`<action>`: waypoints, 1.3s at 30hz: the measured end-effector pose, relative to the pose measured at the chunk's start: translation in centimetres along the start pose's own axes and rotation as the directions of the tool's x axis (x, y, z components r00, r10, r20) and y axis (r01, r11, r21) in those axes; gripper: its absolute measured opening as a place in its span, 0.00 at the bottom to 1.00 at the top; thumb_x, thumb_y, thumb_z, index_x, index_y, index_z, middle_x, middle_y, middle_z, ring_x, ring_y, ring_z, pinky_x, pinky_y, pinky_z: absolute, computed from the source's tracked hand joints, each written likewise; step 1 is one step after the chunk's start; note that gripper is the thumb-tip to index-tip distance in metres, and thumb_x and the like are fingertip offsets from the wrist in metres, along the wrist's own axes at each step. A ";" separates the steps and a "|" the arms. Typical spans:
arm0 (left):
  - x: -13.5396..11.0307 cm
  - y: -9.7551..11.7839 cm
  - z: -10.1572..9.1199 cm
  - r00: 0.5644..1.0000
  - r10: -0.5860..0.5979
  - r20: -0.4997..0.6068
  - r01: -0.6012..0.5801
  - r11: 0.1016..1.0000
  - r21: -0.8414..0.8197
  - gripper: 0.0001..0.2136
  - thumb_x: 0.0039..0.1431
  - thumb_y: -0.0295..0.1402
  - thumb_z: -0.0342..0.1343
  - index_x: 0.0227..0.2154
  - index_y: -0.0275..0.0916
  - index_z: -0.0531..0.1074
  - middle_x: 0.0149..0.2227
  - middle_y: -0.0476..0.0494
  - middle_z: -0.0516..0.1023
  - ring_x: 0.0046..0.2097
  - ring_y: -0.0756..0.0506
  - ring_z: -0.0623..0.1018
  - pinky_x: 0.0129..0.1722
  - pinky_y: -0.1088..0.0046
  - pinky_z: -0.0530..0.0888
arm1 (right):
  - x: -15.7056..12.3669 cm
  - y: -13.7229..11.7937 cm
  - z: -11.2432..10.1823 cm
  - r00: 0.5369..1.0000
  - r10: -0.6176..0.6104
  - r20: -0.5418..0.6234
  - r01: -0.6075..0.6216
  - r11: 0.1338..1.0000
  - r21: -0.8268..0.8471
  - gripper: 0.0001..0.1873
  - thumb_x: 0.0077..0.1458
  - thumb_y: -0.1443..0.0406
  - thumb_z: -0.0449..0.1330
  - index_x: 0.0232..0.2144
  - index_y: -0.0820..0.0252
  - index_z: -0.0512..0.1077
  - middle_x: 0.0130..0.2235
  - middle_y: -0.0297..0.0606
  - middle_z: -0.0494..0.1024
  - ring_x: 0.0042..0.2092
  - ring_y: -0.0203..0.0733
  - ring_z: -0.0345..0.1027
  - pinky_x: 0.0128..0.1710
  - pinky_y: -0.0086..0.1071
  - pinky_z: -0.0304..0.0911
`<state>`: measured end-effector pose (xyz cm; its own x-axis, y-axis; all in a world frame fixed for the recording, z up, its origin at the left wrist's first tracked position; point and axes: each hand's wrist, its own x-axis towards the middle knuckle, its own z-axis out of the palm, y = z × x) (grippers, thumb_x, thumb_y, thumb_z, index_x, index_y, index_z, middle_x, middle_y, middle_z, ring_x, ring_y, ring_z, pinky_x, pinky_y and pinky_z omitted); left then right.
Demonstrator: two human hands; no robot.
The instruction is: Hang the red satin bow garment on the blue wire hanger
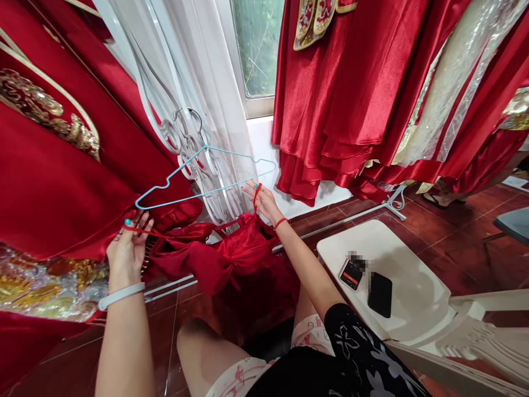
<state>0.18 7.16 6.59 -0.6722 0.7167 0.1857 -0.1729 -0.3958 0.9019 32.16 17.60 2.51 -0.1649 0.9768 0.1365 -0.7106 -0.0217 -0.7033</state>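
Observation:
A red satin dress (235, 253) hangs down in front of my knees, its thin straps held up at either side. My left hand (129, 242) pinches one strap between thumb and fingers, pulling it out to the left. On the right, my right hand (261, 199) has the other strap looped over its fingers, with the thumb against it. Just above both hands is a light blue wire hanger (198, 195), its hook up by the white scrolled metalwork. The straps are apart from the hanger's shoulders. The dress's lower part is in shadow.
White scrolled metalwork (144, 71) and a white curtain (215, 82) stand ahead. Red gowns hang at left (74, 165) and right (339, 99). At my right, a cream plastic chair (413, 270) carries a black phone (380, 295) and a small dark device (351, 274).

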 end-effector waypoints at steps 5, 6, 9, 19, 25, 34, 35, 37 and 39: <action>0.0 0.2 0.5 0.999 -0.018 -0.047 0.017 0.999 -0.036 0.18 0.42 0.31 0.74 0.19 0.38 0.65 0.22 0.55 0.77 0.47 0.41 0.83 0.62 0.50 0.73 | 0.0 -0.2 0.7 0.999 0.015 -0.029 -0.015 1.000 -0.001 0.15 0.57 0.69 0.58 0.47 0.54 0.72 0.66 0.37 0.69 0.63 0.45 0.70 0.39 0.28 0.76; 0.0 0.2 0.5 0.999 -0.009 -0.043 0.008 1.000 -0.030 0.17 0.43 0.32 0.73 0.20 0.38 0.66 0.22 0.54 0.78 0.47 0.41 0.83 0.62 0.49 0.73 | 0.0 -0.2 0.8 1.000 0.016 -0.026 -0.016 1.000 0.000 0.13 0.57 0.69 0.58 0.45 0.54 0.72 0.66 0.37 0.70 0.62 0.45 0.70 0.38 0.28 0.76; -0.1 -0.1 0.4 1.000 0.028 0.004 -0.028 0.999 -0.029 0.13 0.46 0.33 0.71 0.23 0.38 0.70 0.29 0.50 0.83 0.51 0.41 0.82 0.62 0.49 0.72 | 0.0 0.0 1.0 1.000 0.009 -0.012 -0.009 1.000 0.007 0.09 0.57 0.67 0.61 0.42 0.53 0.72 0.62 0.35 0.75 0.60 0.44 0.73 0.35 0.26 0.75; -0.6 -1.0 0.4 0.997 0.047 0.065 -0.043 0.997 -0.063 0.18 0.38 0.44 0.75 0.25 0.37 0.77 0.40 0.37 0.86 0.54 0.36 0.81 0.62 0.50 0.72 | 1.2 0.6 1.1 0.986 -0.094 -0.140 0.091 0.996 -0.025 0.08 0.53 0.65 0.67 0.32 0.54 0.70 0.32 0.30 0.77 0.36 0.37 0.78 0.32 0.27 0.70; -1.0 -1.6 2.1 0.993 0.009 0.114 0.004 0.994 -0.108 0.20 0.34 0.44 0.77 0.27 0.37 0.79 0.42 0.34 0.86 0.55 0.35 0.81 0.60 0.56 0.73 | 1.6 -0.9 -0.1 0.985 -0.151 -0.086 0.137 0.979 -0.148 0.13 0.47 0.60 0.70 0.29 0.56 0.70 0.30 0.31 0.76 0.34 0.38 0.77 0.27 0.27 0.70; -1.5 1.0 5.8 0.958 0.032 0.285 -0.099 0.969 0.225 0.16 0.43 0.42 0.72 0.33 0.38 0.84 0.45 0.36 0.86 0.56 0.36 0.80 0.60 0.60 0.71 | 2.4 -2.6 -1.7 0.993 -0.108 -0.056 0.089 0.960 -0.266 0.12 0.45 0.59 0.71 0.28 0.56 0.71 0.31 0.36 0.79 0.34 0.45 0.80 0.33 0.38 0.79; -1.4 1.5 5.8 0.950 0.031 0.311 -0.130 0.943 0.305 0.14 0.45 0.42 0.70 0.33 0.39 0.84 0.44 0.38 0.86 0.56 0.36 0.80 0.59 0.62 0.72 | 2.3 -2.6 -1.7 0.994 -0.099 -0.049 0.082 0.960 -0.269 0.12 0.45 0.59 0.71 0.28 0.56 0.71 0.31 0.36 0.79 0.34 0.45 0.80 0.33 0.39 0.79; -0.9 2.5 5.7 0.942 0.005 0.336 -0.174 0.862 0.476 0.11 0.48 0.43 0.68 0.30 0.41 0.83 0.39 0.43 0.86 0.53 0.36 0.81 0.55 0.65 0.73 | 2.2 -2.6 -1.6 0.995 -0.087 -0.045 0.071 0.960 -0.270 0.12 0.47 0.59 0.70 0.28 0.56 0.71 0.31 0.36 0.79 0.33 0.44 0.80 0.34 0.40 0.80; -0.3 3.3 5.4 0.941 -0.040 0.335 -0.194 0.748 0.635 0.11 0.50 0.44 0.66 0.26 0.42 0.80 0.30 0.47 0.84 0.47 0.37 0.82 0.49 0.67 0.74 | 2.0 -2.6 -1.4 0.995 -0.080 -0.052 0.064 0.961 -0.269 0.12 0.50 0.60 0.70 0.28 0.56 0.70 0.30 0.35 0.78 0.33 0.44 0.80 0.35 0.40 0.80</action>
<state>3.76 8.73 11.63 -0.3843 0.8831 0.2691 0.4583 -0.0705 0.8860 34.62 19.89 3.59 -0.0716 0.9851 0.1563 -0.5096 0.0986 -0.8547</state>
